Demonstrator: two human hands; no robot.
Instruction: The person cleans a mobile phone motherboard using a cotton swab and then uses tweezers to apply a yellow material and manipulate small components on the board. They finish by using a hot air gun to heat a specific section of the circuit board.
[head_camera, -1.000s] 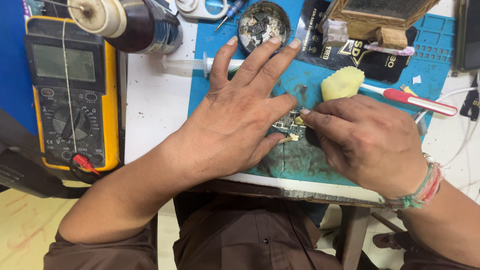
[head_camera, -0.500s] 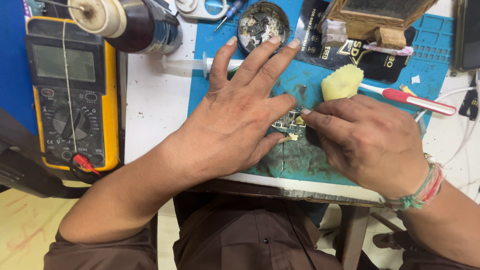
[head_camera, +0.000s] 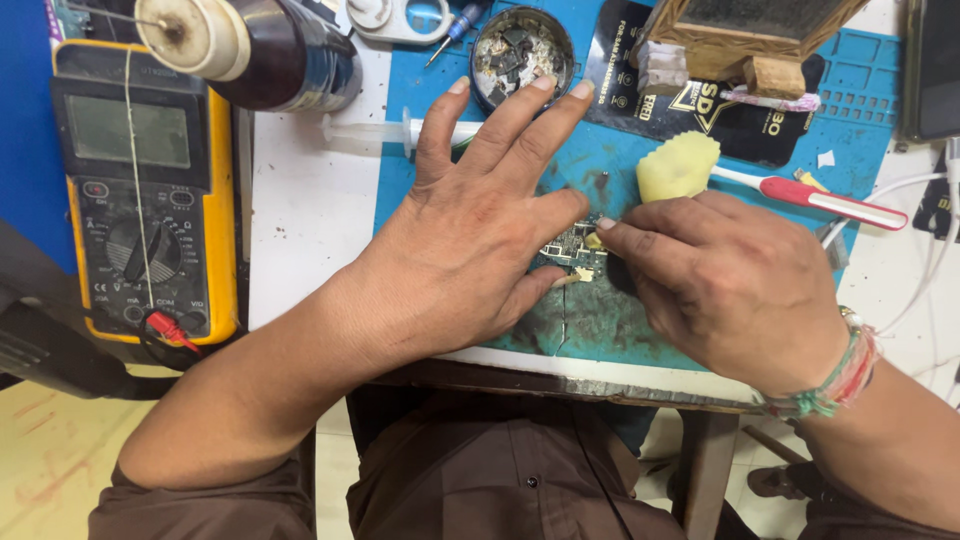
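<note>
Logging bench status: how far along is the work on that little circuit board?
Mid-job. Done: nothing shows as finished; the blue mat under the board is grimy from use. In hand: the left hand pins the small circuit board flat while the right hand works at its edge; whether it holds a tool is hidden. Left: the board lies bare, and the meter sits unused.

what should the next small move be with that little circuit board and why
Probably keep the left hand pressing the small circuit board flat on the blue mat while the right hand works its fingertips at the board's edge; the board is tiny, mostly covered, and would likely slide otherwise.
</note>
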